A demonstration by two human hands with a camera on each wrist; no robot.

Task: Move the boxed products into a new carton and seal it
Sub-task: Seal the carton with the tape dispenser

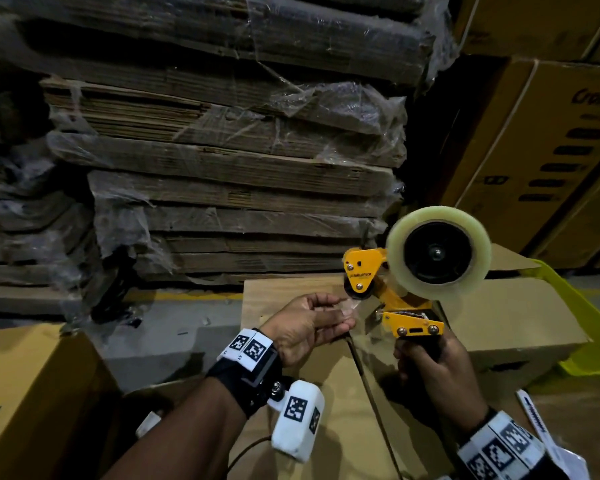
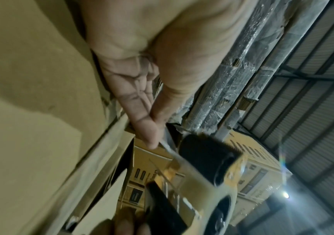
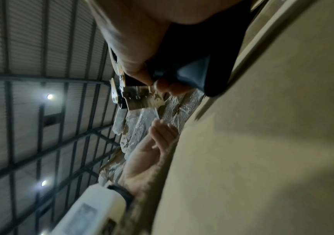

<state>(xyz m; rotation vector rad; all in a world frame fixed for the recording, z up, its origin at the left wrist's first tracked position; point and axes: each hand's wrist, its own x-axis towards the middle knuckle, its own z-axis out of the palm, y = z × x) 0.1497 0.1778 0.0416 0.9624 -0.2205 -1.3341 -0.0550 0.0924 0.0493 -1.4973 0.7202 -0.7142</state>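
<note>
Tape dispenser [image 1: 406, 278] stands in the right half of the head view, yellow frame with a clear roll, and your right hand [image 1: 437, 368] is wrapped around its black handle in the lower right. Your left hand [image 1: 309, 327] is just to the left of it, near the middle of the frame — thumb and fingers are closed together on the loose tape end [image 1: 352, 304] under the black roller. The left wrist view shows the same pinch, with the fingertips [image 2: 150, 141] touching the thin clear strip beside the roller.

Both hands are above the carton [image 1: 343, 393], which fills the lower middle of the head view. Its top flaps are folded down, and the dark seam between them runs from below your left hand toward the bottom edge. I cannot tell if any tape is already on this seam.

Wrapped stacks of flat cardboard [image 1: 222, 150] fill the upper left — printed boxes [image 1: 541, 140] stand at the upper right.
</note>
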